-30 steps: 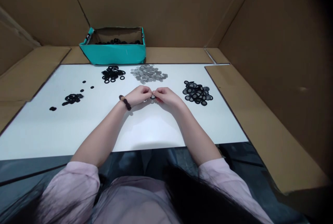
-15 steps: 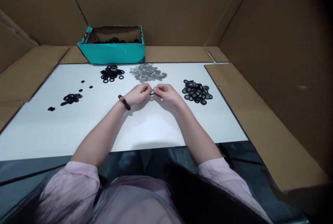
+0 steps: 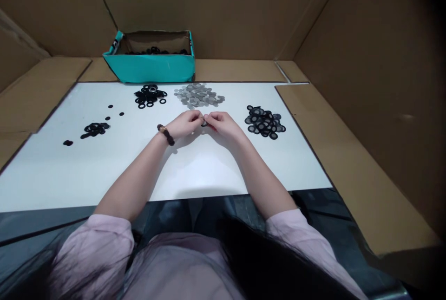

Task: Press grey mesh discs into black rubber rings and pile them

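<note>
Dark-rimmed disc [image 3: 204,124] is over mid white desk [image 3: 198,170]. Teal box [image 3: 156,68] w/ black pcs [image 3: 154,50] inside sits at far edge. L hand [image 3: 184,125] & R hand [image 3: 223,124] pinch disc btwn them, grip narrow. Grey-disc pile [image 3: 198,97] just beyond hands; rimmed-disc pile [image 3: 265,122] to R; black-ring pile [image 3: 149,95] nr box, L of grey; smaller black pile [image 3: 95,129] further L, w/ few loose black bits [image 3: 121,114] around.

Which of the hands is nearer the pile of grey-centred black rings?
Right: the right hand is left of the pile of grey-centred black rings; the left hand is farther left.
</note>
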A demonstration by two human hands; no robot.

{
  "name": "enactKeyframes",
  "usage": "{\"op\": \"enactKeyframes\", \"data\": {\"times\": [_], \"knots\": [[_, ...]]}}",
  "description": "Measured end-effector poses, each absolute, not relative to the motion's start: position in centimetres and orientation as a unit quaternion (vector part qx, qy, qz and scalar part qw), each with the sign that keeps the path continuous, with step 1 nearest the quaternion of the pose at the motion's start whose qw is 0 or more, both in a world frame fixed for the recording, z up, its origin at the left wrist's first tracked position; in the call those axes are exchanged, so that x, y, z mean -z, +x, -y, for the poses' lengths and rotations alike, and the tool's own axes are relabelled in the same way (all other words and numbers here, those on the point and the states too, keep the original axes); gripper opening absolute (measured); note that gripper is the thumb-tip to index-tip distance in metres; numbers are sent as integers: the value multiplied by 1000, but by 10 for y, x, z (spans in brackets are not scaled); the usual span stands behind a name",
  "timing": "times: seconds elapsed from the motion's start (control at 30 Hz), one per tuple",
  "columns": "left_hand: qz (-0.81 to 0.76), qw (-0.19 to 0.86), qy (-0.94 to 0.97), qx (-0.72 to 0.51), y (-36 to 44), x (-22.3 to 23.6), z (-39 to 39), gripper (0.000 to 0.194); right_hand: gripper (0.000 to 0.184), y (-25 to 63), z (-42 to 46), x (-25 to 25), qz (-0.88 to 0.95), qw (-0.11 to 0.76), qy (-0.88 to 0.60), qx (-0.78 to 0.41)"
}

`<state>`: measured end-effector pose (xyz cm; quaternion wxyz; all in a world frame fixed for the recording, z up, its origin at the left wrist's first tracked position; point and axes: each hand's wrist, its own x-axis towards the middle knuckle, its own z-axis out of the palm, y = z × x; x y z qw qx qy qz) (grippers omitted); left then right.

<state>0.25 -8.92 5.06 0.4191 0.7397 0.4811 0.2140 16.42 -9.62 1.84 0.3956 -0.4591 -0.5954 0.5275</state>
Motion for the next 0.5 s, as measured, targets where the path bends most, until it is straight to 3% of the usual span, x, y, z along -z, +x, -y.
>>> {"op": "enactKeyframes", "data": {"times": [0.17, 0.5], "knots": [[-445, 516, 707, -192, -3, -52, 87, 11, 44, 165, 96, -22, 610, 369, -468, -522], [-475, 502, 680, -245, 0, -43, 83, 11, 33, 167, 96, -24, 645, 354, -454, -502]]}}
